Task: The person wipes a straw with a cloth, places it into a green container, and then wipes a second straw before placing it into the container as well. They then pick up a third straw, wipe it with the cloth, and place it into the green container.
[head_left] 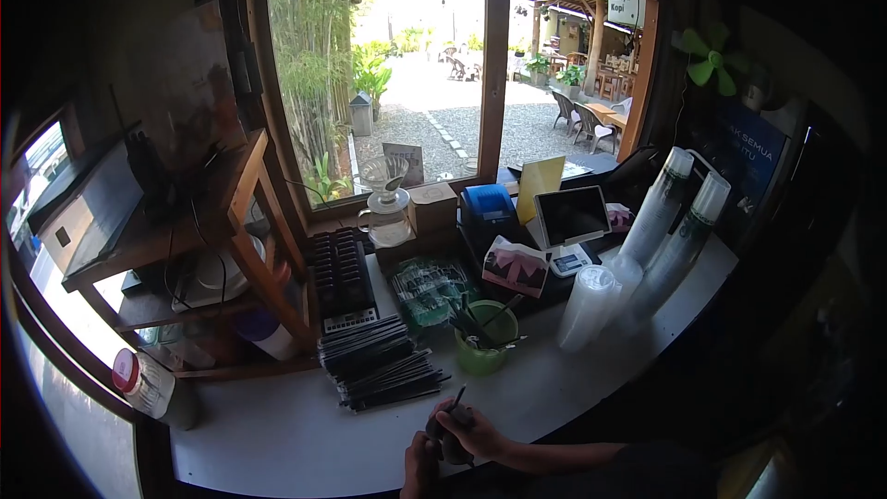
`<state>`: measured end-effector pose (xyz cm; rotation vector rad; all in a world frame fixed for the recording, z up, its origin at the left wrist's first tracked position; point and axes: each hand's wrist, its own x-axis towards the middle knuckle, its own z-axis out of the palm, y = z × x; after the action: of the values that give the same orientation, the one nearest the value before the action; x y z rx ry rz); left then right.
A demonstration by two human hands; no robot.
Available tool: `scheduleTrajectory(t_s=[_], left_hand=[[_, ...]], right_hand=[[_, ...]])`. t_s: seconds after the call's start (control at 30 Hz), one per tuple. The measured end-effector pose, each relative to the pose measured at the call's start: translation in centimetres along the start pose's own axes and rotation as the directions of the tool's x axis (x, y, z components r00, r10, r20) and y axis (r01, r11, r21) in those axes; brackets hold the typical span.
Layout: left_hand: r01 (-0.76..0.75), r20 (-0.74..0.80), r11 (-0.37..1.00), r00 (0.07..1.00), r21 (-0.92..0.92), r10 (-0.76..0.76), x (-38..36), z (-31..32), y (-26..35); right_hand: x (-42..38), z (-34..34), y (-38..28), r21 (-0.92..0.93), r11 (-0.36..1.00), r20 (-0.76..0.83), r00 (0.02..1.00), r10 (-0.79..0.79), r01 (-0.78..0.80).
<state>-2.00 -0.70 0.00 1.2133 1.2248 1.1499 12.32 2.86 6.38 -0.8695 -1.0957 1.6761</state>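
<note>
At the counter's front edge, my right hand [480, 436] is closed around a dark, rounded object [453, 448]. A thin dark tip sticks up above the fingers; the object's kind is not clear. My left hand [419, 467] is closed right beside it, its fingers curled, and what they grip is hidden. Just beyond the hands lies a pile of thin, dark wrapped sticks [379, 360], which look like straws. A green tub [480, 360] holding several dark-handled utensils stands behind my right hand.
Stacked clear plastic cups [589, 310] and taller cup stacks [658, 208] stand to the right. A tablet [570, 215], a blue-topped printer [490, 208], a tissue pack [515, 266] and a glass carafe [390, 217] line the window side. A wooden shelf [249, 249] and red-lidded jar [148, 383] are left.
</note>
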Motion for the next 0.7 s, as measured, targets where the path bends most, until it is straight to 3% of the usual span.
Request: scheduleTrajectory(t_s=[0.03,0.13,0.2,0.27,0.3,0.33,0.4,0.43,0.5,0.57,0.63,0.67,0.7], left_hand=[[0.029,0.037,0.998,0.999,0.057,-0.032,-0.2,-0.4,0.2],[0.048,0.069,0.986,0.996,0.160,-0.060,-0.1,-0.4,-0.7],[0.043,0.069,0.962,0.996,0.269,-0.064,0.3,-0.2,-0.4],[0.129,0.007,0.991,0.992,-0.042,-0.129,-0.2,0.9,3.4],[0.156,-0.018,0.968,0.986,-0.197,-0.163,-0.4,1.4,5.2],[0.128,-0.021,0.975,0.991,-0.182,-0.134,-0.6,1.4,5.2],[0.061,-0.036,0.987,0.997,-0.152,-0.067,-0.5,1.0,4.4],[-0.054,-0.097,0.997,0.994,-0.046,0.050,-0.5,0.7,1.3],[-0.021,-0.093,0.998,0.995,0.056,0.026,-0.2,-0.2,-2.9],[-0.054,-0.110,0.986,0.991,0.155,0.072,0.2,0.3,-1.6],[0.009,-0.097,0.979,0.995,0.206,0.011,0.2,0.7,-1.0],[0.042,-0.095,0.972,0.995,0.231,-0.020,0.4,0.9,-0.9],[0.059,-0.100,0.996,0.994,0.071,-0.052,0.5,1.4,-0.9]], right_hand=[[0.6,-0.2,-0.7,-0.086,0.988,-0.054,0.990,-0.132,0.127],[0.6,-1.1,-2.7,-0.036,0.969,-0.157,0.956,-0.249,0.246],[0.2,-0.8,-2.8,-0.079,0.972,-0.107,0.967,-0.231,0.223],[-0.6,0.1,-1.4,-0.143,0.978,-0.024,0.987,-0.156,0.152],[-0.6,0.0,0.6,-0.278,0.958,0.048,0.997,-0.059,0.070],[-0.9,0.5,1.6,-0.334,0.936,0.058,0.994,-0.095,0.109],[-0.6,0.9,0.9,-0.145,0.982,0.064,0.992,-0.111,0.120],[-0.6,0.9,0.0,-0.086,0.987,0.066,0.989,-0.131,0.136],[-0.4,0.8,-3.1,0.033,0.987,0.048,0.986,-0.162,0.160],[-0.1,0.3,-4.0,-0.023,0.951,0.060,0.950,-0.306,0.307],[0.0,-0.2,-3.7,-0.068,0.913,0.082,0.914,-0.397,0.402],[-0.2,-0.4,-3.1,-0.108,0.938,0.105,0.942,-0.318,0.329],[-0.5,-0.6,-2.4,-0.148,0.955,0.125,0.963,-0.238,0.255]])
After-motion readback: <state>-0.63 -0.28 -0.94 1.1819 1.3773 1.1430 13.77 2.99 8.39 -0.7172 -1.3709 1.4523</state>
